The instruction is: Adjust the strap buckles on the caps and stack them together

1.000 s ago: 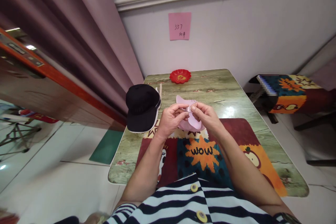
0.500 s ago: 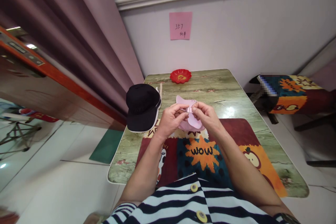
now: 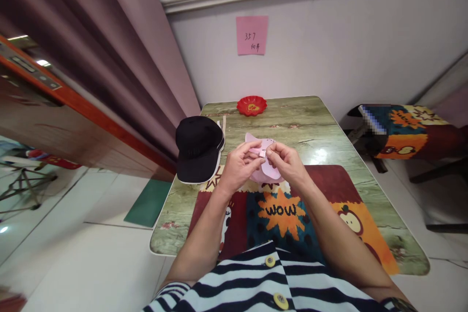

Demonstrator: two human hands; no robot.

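Fingers (image 3: 252,145), silvery clasp (image 3: 262,153) between them

The pink sticky note (image 3: 252,35) on the wall (image 3: 310,44) reads "357" above two smaller handwritten Chinese characters. Black "WOW" stands on the printed placemat (image 3: 325,180) and on the matching mat (image 3: 405,144) at right. Faint lettering on the black cap (image 3: 199,148) is illegible.

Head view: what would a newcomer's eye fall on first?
Probably the orange WOW burst on the mat between the forearms. Just beyond it, the left grip and right grip meet at a small shiny piece above a pale pink item. The red scalloped dish near the far edge of the table and the black cap by its left edge stand out next.
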